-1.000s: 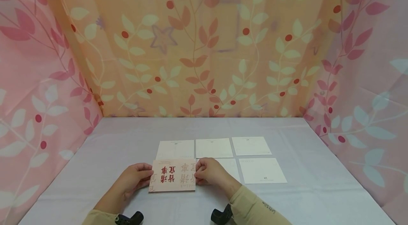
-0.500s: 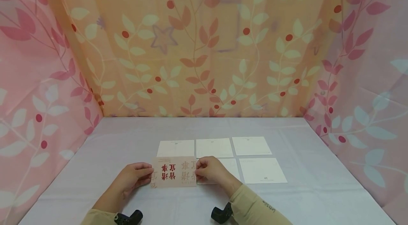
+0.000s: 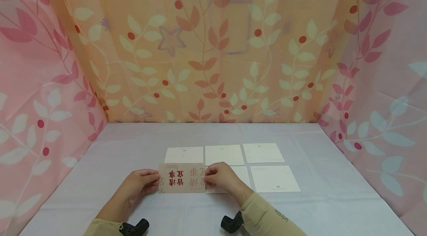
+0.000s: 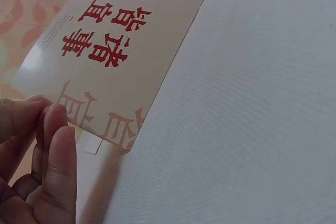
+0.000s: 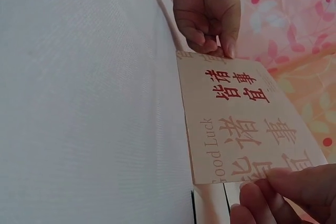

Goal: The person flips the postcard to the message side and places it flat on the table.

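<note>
A pinkish-beige card [image 3: 181, 187] with red Chinese characters is held up between both hands, just above the white table. My left hand [image 3: 141, 184] pinches its left edge between thumb and fingers. The right hand [image 3: 221, 178] pinches the opposite edge. In the left wrist view the printed face of the card [image 4: 110, 56] fills the upper left, tilted, above the left fingers [image 4: 60, 166]. The right wrist view shows the words "Good Luck" along one side of the card [image 5: 236, 114]. A white card [image 3: 240, 173] lies partly hidden behind the right hand.
Behind the held card, three white cards lie in a row: left [image 3: 183, 155], middle [image 3: 224, 155] and right [image 3: 262, 153]. Another white card [image 3: 275, 179] lies in front, at the right. Floral curtains [image 3: 213, 61] enclose the back and sides of the table [image 3: 116, 147].
The held card has risen and tilted, and its near edge has moved away from me. Both hands keep their pinch and have shifted only slightly. The white cards have stayed put.
</note>
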`<state>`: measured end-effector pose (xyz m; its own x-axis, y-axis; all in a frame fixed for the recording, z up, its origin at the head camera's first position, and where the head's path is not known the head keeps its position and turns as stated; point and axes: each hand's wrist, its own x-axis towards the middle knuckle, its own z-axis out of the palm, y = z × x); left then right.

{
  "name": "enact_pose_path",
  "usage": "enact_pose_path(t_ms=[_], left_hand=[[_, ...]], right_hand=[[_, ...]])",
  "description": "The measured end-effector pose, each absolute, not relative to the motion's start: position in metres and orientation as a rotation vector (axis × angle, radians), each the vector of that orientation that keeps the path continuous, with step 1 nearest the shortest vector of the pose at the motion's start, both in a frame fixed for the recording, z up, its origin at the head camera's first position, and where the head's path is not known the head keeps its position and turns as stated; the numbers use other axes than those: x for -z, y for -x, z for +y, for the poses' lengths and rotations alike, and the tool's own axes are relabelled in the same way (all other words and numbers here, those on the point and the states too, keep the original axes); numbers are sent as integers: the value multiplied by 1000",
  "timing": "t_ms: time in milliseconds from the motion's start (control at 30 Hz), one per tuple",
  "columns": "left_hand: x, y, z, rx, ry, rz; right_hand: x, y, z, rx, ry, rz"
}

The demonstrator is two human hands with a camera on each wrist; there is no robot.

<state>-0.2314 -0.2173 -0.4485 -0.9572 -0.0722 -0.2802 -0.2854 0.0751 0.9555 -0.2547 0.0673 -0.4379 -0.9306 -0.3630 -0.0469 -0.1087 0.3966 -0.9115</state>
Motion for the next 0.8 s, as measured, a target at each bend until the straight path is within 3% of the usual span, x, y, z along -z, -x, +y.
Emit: enact_pose_path(t_ms=[800], left_hand=[[440, 231, -228, -2062, 196, 1995]], right_hand=[[436, 254, 70, 1678, 302, 2234]])
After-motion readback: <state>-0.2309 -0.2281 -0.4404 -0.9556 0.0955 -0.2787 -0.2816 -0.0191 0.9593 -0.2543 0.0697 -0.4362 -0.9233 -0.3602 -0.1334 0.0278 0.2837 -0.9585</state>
